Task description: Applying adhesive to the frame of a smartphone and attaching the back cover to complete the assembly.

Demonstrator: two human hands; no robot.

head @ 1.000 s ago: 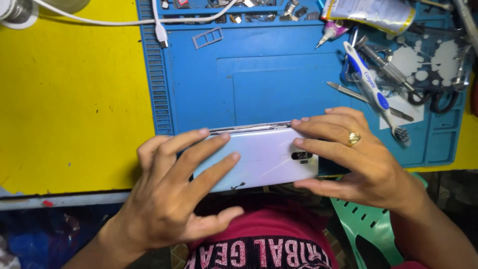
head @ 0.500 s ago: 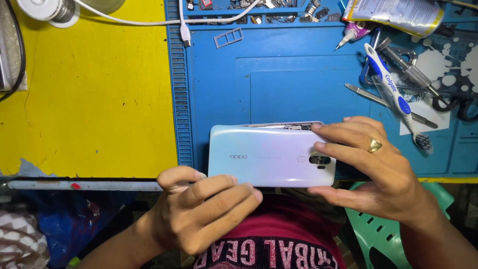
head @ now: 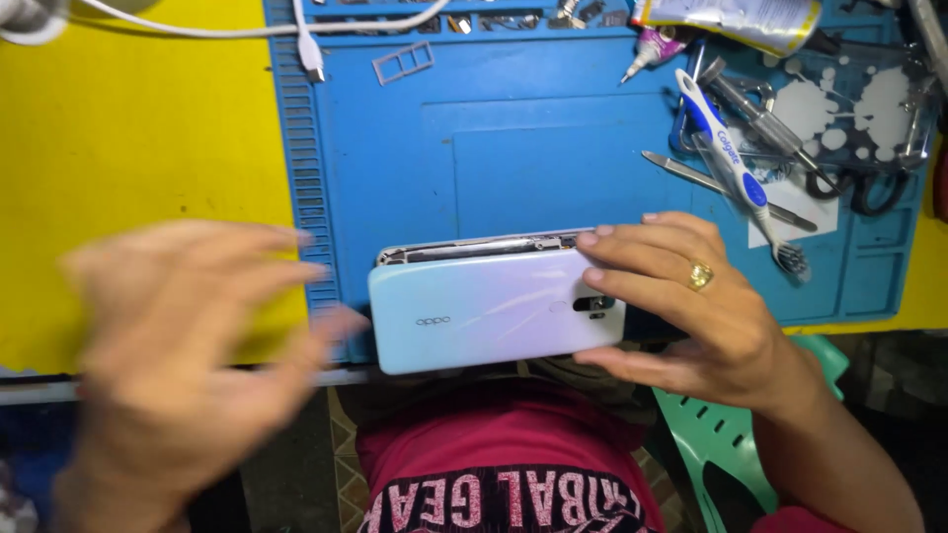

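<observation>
A pale white-to-lilac glossy smartphone (head: 494,304) is being held back-side up, long edge horizontal, right at the near edge of the blue silicone repair mat (head: 553,148), just above the lap of the person in the red printed shirt (head: 504,464). It's being gripped at its camera end by the right hand (head: 691,306), which is wearing a gold ring (head: 700,274); the fingers are being wrapped over the back from the top edge while the thumb is being pressed against the lower edge. The back cover is being shown slightly lifted along the far long edge (a thin strip of dark internals is peeking out there). The left hand (head: 188,345) is being caught as a big blur to the left of the phone, fingers spread and pointing toward it, with one fingertip just beside the phone's left end; nothing is being gripped by it as far as can be seen, though actual contact can't be told through the blur. On the mat's far right, a blue-and-white toothbrush (head: 736,168) is being left lying diagonally across a pair of metal tweezers (head: 721,188), with a small glue tube with a pink nozzle (head: 657,47) near the top edge. A white cable with a plug (head: 308,54) is being trailed across the yellow tabletop (head: 128,148) onto the mat.
</observation>
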